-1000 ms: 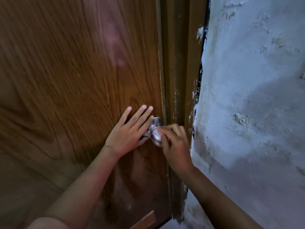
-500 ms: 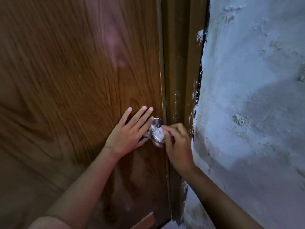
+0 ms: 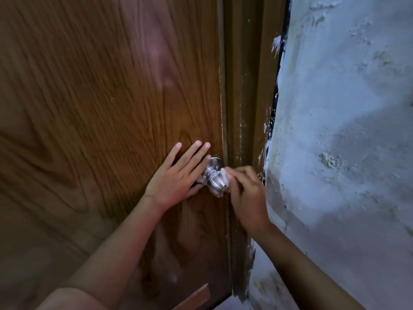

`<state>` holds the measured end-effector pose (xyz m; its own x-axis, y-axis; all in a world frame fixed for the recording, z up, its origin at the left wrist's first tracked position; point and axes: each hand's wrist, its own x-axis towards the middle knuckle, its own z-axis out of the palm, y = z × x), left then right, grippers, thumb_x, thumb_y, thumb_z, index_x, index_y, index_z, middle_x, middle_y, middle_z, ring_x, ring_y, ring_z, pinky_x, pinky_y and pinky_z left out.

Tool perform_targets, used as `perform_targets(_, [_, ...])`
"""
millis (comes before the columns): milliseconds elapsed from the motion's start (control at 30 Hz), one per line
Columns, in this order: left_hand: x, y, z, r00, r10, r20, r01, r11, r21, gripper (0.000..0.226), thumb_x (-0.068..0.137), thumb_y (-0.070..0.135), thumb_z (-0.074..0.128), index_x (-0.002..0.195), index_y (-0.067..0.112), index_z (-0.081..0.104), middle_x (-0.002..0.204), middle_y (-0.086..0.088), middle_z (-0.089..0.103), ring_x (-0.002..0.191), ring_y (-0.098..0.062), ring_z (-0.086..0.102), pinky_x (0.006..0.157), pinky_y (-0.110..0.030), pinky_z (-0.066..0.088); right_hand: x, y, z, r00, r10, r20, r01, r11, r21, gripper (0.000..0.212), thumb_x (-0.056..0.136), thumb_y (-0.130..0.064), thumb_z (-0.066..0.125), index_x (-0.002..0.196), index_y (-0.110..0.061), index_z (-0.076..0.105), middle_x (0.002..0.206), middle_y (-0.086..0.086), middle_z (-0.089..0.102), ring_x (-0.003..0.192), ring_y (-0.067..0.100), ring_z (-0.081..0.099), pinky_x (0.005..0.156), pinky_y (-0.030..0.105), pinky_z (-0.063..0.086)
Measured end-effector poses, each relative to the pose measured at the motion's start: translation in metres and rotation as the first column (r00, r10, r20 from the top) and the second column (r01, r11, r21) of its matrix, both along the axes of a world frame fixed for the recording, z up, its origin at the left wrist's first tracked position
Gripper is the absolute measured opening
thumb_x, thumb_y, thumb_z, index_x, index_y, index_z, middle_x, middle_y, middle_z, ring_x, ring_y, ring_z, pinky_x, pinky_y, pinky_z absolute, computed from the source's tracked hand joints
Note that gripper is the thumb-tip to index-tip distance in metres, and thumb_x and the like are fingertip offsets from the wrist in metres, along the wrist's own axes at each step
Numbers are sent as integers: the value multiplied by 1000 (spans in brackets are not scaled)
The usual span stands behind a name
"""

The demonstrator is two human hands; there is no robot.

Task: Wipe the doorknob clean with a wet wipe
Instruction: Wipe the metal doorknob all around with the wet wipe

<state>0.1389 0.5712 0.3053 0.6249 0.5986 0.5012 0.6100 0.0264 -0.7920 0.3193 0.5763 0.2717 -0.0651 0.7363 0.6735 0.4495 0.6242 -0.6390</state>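
A round silver doorknob sticks out of a brown wooden door near its right edge. My left hand lies flat on the door just left of the knob, fingers spread, its fingertips against the knob's base. My right hand is at the knob's right side, fingers pinched on a small white wet wipe pressed to the knob's upper right face. Most of the wipe is hidden under my fingers.
The brown door frame runs straight down right of the knob. Beyond it stands a rough, pale plastered wall with flaking edges, close to my right forearm.
My right hand has slid from the front of the knob toward its right side, and more bare metal shows. My left hand has stayed flat on the door.
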Motion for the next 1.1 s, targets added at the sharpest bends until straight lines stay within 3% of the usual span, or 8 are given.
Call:
perform_targets(133, [-1,0,-1,999,34,-17,-34,999,-3,68,83,56,39,137,16,40,147,-5,38,135,-21,36,109,-45,19,2,5,-11,987,-66,-144,26,964,-264,21,90,-8,49,103,-7,67,98,13,66,87,19,59,71,19,42])
perform_targets(333, [0,0,-1,999,36,-14,-36,999,-10,65,85,54,32,137,16,40,147,-5,39,134,-20,37,109,-45,20,-4,6,-7,975,-111,-193,46,948,-315,23,91,-9,48,103,-9,67,102,11,65,88,17,58,72,20,44])
perform_targets(467, [0,0,-1,1000,22,-18,-22,1000,-14,66,84,56,39,137,17,42,147,-4,38,135,-20,36,109,-44,20,-11,5,8,999,-7,-37,4,997,-78,20,89,-3,50,100,-4,66,100,15,64,91,23,57,79,30,45])
perform_targets(567, [-1,0,0,999,28,-25,-28,1000,-10,70,82,58,42,138,16,39,148,-4,36,136,-21,35,109,-44,19,-10,-5,3,987,49,152,-70,988,138,16,84,-4,57,96,-5,68,95,14,67,90,17,49,76,22,40])
perform_targets(633, [-2,0,-1,999,31,-24,-31,1000,-2,71,82,59,43,138,16,38,148,-4,35,136,-20,34,109,-44,19,-4,-11,-10,953,52,299,-141,949,284,19,78,-1,63,96,-4,68,93,14,70,87,21,55,74,29,51])
perform_targets(767, [-2,0,-2,1000,23,-11,-24,1000,-11,72,82,60,45,138,17,38,149,-3,33,136,-20,33,110,-43,18,4,-17,-21,924,21,381,-169,917,360,23,79,-2,59,100,-1,68,93,15,71,82,26,62,73,33,56])
perform_targets(967, [-2,0,-2,1000,15,5,-15,1000,-14,69,83,57,44,138,15,39,148,-5,37,136,-21,35,110,-44,19,7,-9,-5,1000,-4,17,4,999,32,18,84,3,55,97,1,67,90,18,67,82,24,61,72,25,46])
perform_targets(1100, [-2,0,-2,1000,20,-1,-20,1000,-13,71,81,58,46,137,15,40,147,-6,38,135,-22,35,110,-45,19,4,4,1,986,-33,-165,-28,934,-356,24,88,-4,49,104,-8,67,102,12,69,91,21,62,78,27,48])
